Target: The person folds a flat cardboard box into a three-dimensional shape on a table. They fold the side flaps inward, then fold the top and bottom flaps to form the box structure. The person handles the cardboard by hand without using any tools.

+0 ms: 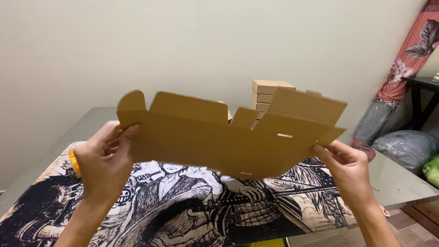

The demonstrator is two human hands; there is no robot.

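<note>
Printed desk mat below – left hand, right hand pinch flat unfolded cardboard box – folded boxes stacked behind

box blank: matt brown cardboard, smooth | stacked boxes: same matt cardboard | mat: printed, soft-looking, matt | table: grey, smooth, slight sheen | bag: glossy plastic
</note>
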